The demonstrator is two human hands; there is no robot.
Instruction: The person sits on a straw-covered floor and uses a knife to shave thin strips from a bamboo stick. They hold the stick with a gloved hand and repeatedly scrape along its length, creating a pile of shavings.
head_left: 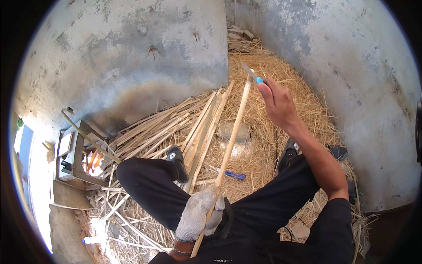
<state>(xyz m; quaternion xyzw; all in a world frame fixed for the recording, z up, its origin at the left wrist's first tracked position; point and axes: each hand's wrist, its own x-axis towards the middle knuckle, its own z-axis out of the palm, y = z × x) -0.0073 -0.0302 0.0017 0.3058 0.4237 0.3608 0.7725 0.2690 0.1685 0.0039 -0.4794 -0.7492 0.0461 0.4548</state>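
Note:
My left hand (198, 214), in a pale knit glove, is wrapped round a long pale wooden stick (235, 134) low in front of my body. The stick slants up and away from me, its far end near my right hand. Bare and closed, my right hand (279, 103) grips a knife (249, 70) with a light blue handle. The blade lies at or just beside the stick's far tip; I cannot tell whether it touches. Much of the knife's handle is hidden in my fingers.
A blue utility knife (234, 175) lies on the straw (263, 154) between my legs, near a greyish block (235, 132). Long wooden strips (154, 127) are piled at the left. Beyond them stand grey walls (132, 53). A wooden box (70, 152) is at far left; broken bricks (241, 34) lie farthest away.

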